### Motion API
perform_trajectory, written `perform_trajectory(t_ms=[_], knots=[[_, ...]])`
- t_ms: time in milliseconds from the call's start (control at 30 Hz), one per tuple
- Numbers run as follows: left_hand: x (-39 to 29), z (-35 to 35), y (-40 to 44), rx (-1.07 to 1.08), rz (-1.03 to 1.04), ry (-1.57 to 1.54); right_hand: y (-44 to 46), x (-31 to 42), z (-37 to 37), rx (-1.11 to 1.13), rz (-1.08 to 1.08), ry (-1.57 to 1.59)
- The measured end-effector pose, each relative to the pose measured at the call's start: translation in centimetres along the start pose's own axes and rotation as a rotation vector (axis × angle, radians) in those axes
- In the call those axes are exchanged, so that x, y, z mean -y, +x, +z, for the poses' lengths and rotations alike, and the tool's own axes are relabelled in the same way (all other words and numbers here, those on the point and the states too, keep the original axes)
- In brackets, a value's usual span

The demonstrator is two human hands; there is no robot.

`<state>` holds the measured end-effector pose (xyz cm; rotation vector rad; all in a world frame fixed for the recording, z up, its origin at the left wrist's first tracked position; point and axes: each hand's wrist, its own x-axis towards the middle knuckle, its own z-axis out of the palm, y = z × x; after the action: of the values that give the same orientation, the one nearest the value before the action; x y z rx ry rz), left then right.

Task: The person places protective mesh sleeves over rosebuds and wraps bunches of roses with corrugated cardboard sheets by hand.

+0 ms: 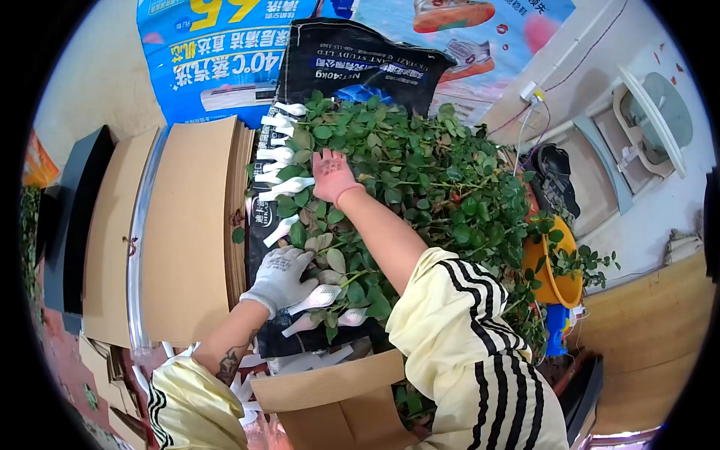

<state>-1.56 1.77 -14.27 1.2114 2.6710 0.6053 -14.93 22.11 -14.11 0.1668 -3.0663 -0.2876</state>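
My left hand, in a whitish-grey glove, rests palm down at the left edge of the rose stems. Its thumb stands apart from the fingers, whose tips dip among leaves. Just below it lies a bud in a white foam net sleeve. Farther up, my right hand, in a pink glove, is closed over the stems with bent fingers; what they hold is hidden. Beside it is another white-sleeved bud. Leafy rose stems lie piled to the right, with several sleeved buds along their left side.
Stacked brown cardboard sheets stand at the left. A black printed sack lies beyond the stems. On the right are a yellow bucket, a dark shoe and a pale chair. A cardboard piece is nearest me.
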Motion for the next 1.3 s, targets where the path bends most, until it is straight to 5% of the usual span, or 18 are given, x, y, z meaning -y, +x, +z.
perform_trajectory(t_ms=[100, 200, 367, 467, 733, 833, 933, 1000, 1067, 1300], knots=[[0.1, 0.2, 0.2, 0.024, 0.000, -0.007, 0.6, -1.0, 0.3, -0.006, -0.033, 0.119], [-0.2, -0.2, -0.2, -0.029, 0.018, -0.036, 0.0, -1.1, 2.2, -0.146, -0.088, -0.097], [0.5, 0.9, -0.2, -0.026, -0.014, -0.039, 1.2, -0.9, -0.5, 0.115, -0.151, -0.131], [0.2, 0.6, -0.2, -0.007, -0.030, -0.036, 1.0, -0.1, 0.5, 0.004, -0.159, -0.245], [0.3, 0.3, -0.8, -0.085, -0.027, -0.025, 1.2, -4.7, -6.5, -0.133, -0.022, 0.118], [0.1, -3.5, 0.4, 0.097, -0.046, -0.094, -1.5, -7.5, -11.9, -0.290, -0.071, 0.316], [0.4, -6.2, 1.1, -0.268, -0.053, -0.417, -4.8, -9.8, -16.4, -0.420, -0.245, 0.649], [-1.2, -9.4, 2.6, -0.104, -0.152, -0.881, -7.1, -10.9, -18.6, -0.364, -0.202, 0.738], [-3.3, -10.2, 4.9, -0.166, 0.016, -1.093, -9.1, -10.6, -20.0, -0.383, -0.192, 0.734], [-8.4, -13.4, 7.4, -0.286, 0.105, -1.208, -12.9, -7.7, -18.0, -0.436, -0.354, 0.827]])
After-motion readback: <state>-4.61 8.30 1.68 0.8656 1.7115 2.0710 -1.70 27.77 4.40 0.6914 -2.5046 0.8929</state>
